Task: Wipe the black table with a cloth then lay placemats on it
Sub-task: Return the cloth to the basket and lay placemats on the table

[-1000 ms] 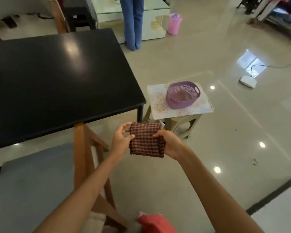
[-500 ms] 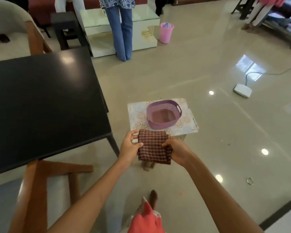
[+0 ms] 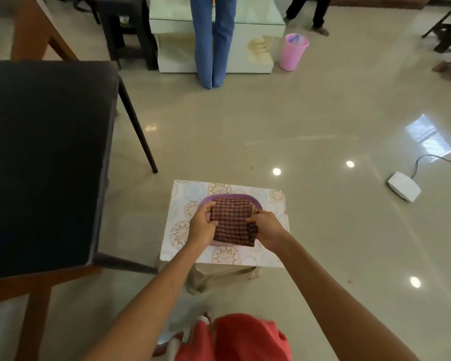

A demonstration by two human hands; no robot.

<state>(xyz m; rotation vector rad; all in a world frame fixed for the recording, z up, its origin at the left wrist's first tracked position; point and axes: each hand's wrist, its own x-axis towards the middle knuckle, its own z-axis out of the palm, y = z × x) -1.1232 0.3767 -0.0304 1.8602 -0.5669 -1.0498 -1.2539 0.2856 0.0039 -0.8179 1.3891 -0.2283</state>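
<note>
1. We see a folded maroon-and-tan checked cloth (image 3: 232, 222) held directly over a purple plastic basket (image 3: 255, 203), of which only parts of the rim show around the cloth's edges.
2. Our left hand (image 3: 202, 226) grips the cloth's left edge, thumb on top and fingers curled beneath; our right hand (image 3: 267, 227) grips the right edge, with a bunched corner of cloth against the palm. The two hands are apart, one at each side of the cloth, both clamped on it.
3. We cannot tell whether the cloth touches the basket or is just above it.
4. The basket stands on a pale floral-patterned mat (image 3: 177, 231) that covers the top of a small beige plastic stool (image 3: 219, 276).
5. The glossy black rectangular surface (image 3: 42, 162) lies to the left, apart from the stool, on thin dark legs; nothing rests on the part we see.
6. A brown wooden chair frame (image 3: 34, 295) sits at the near edge of that surface.
7. On the shiny cream tiled floor (image 3: 297, 121) lie a white flat device with a cable (image 3: 404, 190) to the right and a pink plastic bin (image 3: 293, 52) farther off.
8. A person in blue trousers (image 3: 212, 40) stands at a pale green glass-topped cabinet (image 3: 250, 35) beyond.
</note>
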